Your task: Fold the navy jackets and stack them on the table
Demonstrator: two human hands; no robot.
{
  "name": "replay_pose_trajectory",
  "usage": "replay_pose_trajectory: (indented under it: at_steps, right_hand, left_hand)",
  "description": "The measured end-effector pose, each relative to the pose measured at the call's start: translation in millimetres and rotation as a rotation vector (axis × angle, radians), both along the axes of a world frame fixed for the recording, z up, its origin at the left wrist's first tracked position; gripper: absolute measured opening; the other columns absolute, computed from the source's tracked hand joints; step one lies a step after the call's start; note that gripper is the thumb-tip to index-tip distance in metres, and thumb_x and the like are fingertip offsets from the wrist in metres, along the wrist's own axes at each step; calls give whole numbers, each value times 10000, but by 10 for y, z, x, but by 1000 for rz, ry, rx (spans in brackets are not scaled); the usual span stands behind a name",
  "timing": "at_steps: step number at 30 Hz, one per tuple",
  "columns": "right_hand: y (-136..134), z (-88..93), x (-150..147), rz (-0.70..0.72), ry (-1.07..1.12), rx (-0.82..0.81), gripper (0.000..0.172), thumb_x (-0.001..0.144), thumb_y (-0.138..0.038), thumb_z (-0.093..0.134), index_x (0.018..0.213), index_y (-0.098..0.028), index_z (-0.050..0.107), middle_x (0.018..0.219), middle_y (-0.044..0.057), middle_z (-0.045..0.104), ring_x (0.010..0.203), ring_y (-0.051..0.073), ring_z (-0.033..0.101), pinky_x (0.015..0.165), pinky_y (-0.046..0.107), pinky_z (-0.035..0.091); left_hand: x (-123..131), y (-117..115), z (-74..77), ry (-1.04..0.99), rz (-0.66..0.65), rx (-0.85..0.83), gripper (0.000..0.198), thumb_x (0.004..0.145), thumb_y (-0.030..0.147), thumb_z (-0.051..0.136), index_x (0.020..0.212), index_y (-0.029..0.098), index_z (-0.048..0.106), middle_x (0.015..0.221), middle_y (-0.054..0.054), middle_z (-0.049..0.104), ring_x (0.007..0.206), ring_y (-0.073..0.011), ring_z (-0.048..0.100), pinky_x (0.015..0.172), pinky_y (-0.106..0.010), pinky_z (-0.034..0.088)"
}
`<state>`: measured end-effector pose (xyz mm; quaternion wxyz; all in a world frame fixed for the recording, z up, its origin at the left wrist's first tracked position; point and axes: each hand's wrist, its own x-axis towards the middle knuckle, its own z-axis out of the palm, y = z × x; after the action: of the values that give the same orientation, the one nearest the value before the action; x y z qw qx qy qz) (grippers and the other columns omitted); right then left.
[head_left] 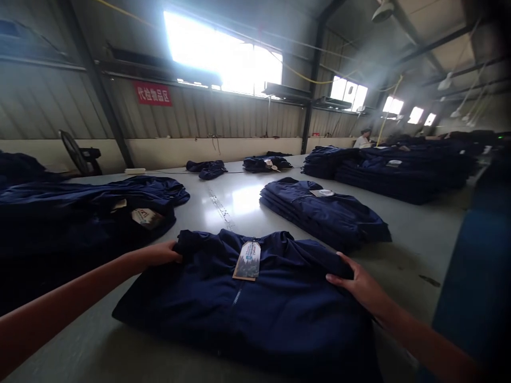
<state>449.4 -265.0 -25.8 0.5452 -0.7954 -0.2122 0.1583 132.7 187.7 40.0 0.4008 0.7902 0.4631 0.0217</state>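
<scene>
Because several garments share the long table (403, 266), a folded stack (323, 213) sits apart, ahead and right. Nearest, a navy jacket (239, 314) lies at the table edge, collar away, long axis crosswise, paper tag (246, 260) at the collar. Hands at opposite shoulders seem to hold the fold. Left hand (159, 254): fingers together, curled over the edge. Right hand (359, 284): fingers wrap the far edge, thumb spread on top.
</scene>
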Motion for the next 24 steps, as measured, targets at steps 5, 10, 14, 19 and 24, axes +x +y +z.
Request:
replay_pose_trajectory:
  at_steps: [5,10,14,19,24]
  right_hand:
    - [-206,-133,105,-73,144,71,971,616,-554,873,1490,-272,560,1328,97,735,1234,367,691,1081,477,563]
    - [-360,-102,109,-9,66,47,807,707,-579,808,1444,-311,617,1139,55,804,1129,352,744,953,459,640]
    - [-428,-55,44,-42,33,44,814,721,-582,798,1462,-305,607,1141,55,802,1154,353,732,945,453,644]
    - [-528,-96,21,-98,94,29,836,676,-567,843,1444,-320,623,1191,51,791,1205,391,702,982,492,633]
    - [-625,-109,2,-155,16,88,868,702,-581,836,1497,-358,568,1277,34,761,1260,397,673,991,504,643]
  left_hand:
    - [305,-100,261,2,-81,-394,450,488,305,799,921,239,697,928,-23,821,1071,-340,755,741,-308,633]
    - [501,-121,246,69,-95,-479,469,546,448,856,958,282,703,1049,-27,829,1149,-333,737,771,-346,638]
    - [618,-32,121,36,-115,-545,687,484,563,920,1089,322,702,1140,-10,816,1218,-311,709,852,-342,634]
    - [719,9,44,-54,-127,-518,718,455,542,948,1096,318,715,1101,5,821,1189,-323,718,926,-357,629]
    - [937,52,151,-83,-175,-403,715,461,557,927,1093,299,716,1062,11,817,1146,-316,730,896,-335,636]
